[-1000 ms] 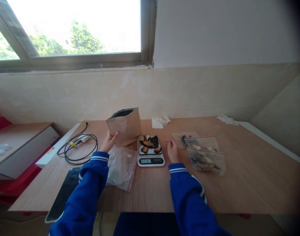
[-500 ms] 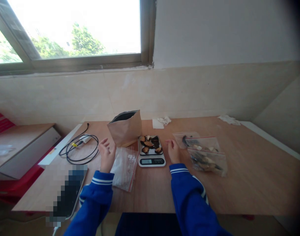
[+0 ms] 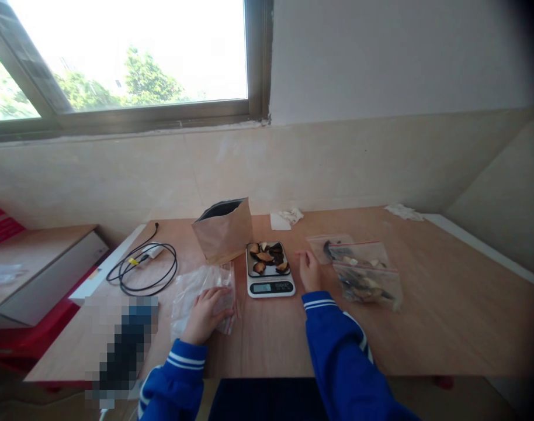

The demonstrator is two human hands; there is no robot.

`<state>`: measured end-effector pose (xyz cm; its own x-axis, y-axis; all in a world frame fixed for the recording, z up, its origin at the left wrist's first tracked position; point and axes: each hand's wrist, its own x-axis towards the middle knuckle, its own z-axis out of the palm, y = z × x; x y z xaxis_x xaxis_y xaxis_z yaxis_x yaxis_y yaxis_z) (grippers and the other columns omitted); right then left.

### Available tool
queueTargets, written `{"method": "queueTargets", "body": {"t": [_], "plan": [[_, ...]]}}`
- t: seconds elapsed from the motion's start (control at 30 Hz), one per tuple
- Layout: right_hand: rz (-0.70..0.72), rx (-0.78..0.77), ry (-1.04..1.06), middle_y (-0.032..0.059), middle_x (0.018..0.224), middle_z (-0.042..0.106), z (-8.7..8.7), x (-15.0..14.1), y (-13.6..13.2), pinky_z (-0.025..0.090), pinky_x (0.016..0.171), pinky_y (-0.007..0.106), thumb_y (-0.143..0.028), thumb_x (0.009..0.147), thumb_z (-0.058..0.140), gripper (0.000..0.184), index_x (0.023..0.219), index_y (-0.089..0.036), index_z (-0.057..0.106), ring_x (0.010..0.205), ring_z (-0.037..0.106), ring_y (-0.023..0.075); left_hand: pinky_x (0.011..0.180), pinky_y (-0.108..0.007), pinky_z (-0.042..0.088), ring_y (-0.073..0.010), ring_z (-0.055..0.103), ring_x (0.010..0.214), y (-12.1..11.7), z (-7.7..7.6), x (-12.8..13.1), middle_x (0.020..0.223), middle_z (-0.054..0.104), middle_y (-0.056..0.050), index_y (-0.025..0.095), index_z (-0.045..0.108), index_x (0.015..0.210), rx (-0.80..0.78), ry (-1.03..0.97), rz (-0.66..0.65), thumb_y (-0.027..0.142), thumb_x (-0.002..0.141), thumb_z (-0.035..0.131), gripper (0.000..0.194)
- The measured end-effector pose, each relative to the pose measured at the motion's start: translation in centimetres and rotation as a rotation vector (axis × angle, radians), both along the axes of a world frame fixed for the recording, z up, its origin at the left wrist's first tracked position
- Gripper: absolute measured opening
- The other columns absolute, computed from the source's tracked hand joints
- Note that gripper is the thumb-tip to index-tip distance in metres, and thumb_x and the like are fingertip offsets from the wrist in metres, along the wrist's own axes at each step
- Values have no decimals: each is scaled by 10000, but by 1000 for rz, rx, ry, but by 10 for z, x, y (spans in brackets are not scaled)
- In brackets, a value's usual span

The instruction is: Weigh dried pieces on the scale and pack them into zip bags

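Observation:
My left hand [image 3: 208, 313] lies palm down on the clear zip bags [image 3: 188, 292], fingers bent and thumb apart, pressing on their surface. Right of it stands a white digital kitchen scale [image 3: 271, 289]; its display is too small to read. Dark-skinned dried slices [image 3: 264, 257] with tan insides lie on the scale's tray. Beside the scale, my right hand [image 3: 309, 272] rests on the table, fingers loosely bent toward the scale, with nothing visible in them. An upright brown paper pouch [image 3: 223, 234] with a dark lining gapes behind the zip bags.
Several filled zip bags [image 3: 367, 280] of dried pieces lie right of my right hand. White tissue [image 3: 287, 219] sits near the wall. On the left are a coiled black cable [image 3: 142, 292] and a blurred-out dark device [image 3: 122, 351]. A window [image 3: 139, 58] is above.
My left hand has come down from the air onto the clear zip bags, which have shifted left. My right hand has stayed beside the scale.

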<state>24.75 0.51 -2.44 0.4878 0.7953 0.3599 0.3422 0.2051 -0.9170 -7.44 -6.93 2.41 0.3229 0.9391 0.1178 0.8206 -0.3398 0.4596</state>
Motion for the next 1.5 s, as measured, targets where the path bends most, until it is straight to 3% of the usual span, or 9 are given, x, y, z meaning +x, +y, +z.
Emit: {"method": "queueTargets", "body": {"t": [0.17, 0.27, 0.43, 0.6, 0.73, 1.03, 1.2, 1.33, 1.5], "plan": [[-11, 44, -67, 101, 878, 650, 17, -12, -24, 443, 717, 343, -531, 889, 375, 426, 839, -190, 625, 760, 572, 222, 930, -487, 414, -284, 567, 1070, -2, 6, 3, 1099, 647, -64, 281, 616, 1097, 169, -161, 138, 330, 821, 580, 283], [108, 99, -121, 72, 838, 620, 36, -39, -52, 438, 675, 301, -479, 924, 368, 383, 838, -201, 616, 745, 562, 196, 926, -484, 419, -280, 570, 1054, -10, 8, 14, 1086, 631, -80, 244, 563, 1096, 296, -330, 166, 359, 805, 617, 318], [483, 93, -142, 48, 925, 611, 69, -101, -99, 453, 685, 257, -404, 938, 430, 277, 976, -198, 612, 764, 566, 153, 892, -435, 448, -244, 567, 1059, -24, 16, 46, 1116, 588, -77, 234, 445, 1213, 398, -470, 7, 299, 805, 645, 459], [550, 47, 4, 40, 880, 638, 82, -128, -118, 462, 681, 251, -381, 963, 388, 286, 994, -197, 605, 791, 602, 163, 934, -420, 429, -243, 513, 1145, -39, 29, 60, 1209, 533, -112, 218, 403, 1297, 421, -523, -88, 231, 845, 588, 488], [542, 25, 2, 48, 859, 622, 85, -131, -127, 460, 708, 259, -373, 965, 385, 290, 943, -189, 608, 822, 601, 175, 1003, -416, 372, -230, 475, 1197, -48, 31, 55, 1238, 538, -103, 232, 438, 1297, 400, -522, -89, 189, 904, 472, 397], [614, -34, 35, 64, 953, 660, 76, -143, -135, 459, 700, 254, -364, 960, 411, 279, 1040, -183, 608, 829, 616, 173, 869, -349, 407, -200, 568, 987, -44, 24, 48, 1025, 633, -45, 232, 545, 1117, 569, -423, 55, 190, 865, 559, 257], [560, -54, 30, 51, 820, 660, 69, -140, -133, 453, 692, 264, -393, 969, 374, 348, 932, -181, 647, 760, 613, 179, 858, -344, 399, -194, 575, 961, -44, 31, 45, 997, 648, -30, 240, 574, 1072, 590, -373, 68, 196, 873, 544, 206], [562, -115, 79, 47, 796, 666, 63, -134, -134, 462, 693, 267, -432, 970, 351, 390, 1021, -188, 650, 754, 629, 187, 862, -369, 400, -212, 571, 958, -38, 39, 36, 975, 643, -39, 236, 599, 1037, 639, -363, 186, 251, 879, 527, 174], [501, -165, 89, 58, 812, 662, 53, -121, -133, 467, 677, 267, -487, 956, 343, 438, 1037, -181, 645, 735, 617, 182, 923, -480, 392, -266, 563, 1022, -18, 39, 19, 1049, 624, -76, 238, 635, 1040, 411, -219, 342, 308, 861, 501, 235]]}}
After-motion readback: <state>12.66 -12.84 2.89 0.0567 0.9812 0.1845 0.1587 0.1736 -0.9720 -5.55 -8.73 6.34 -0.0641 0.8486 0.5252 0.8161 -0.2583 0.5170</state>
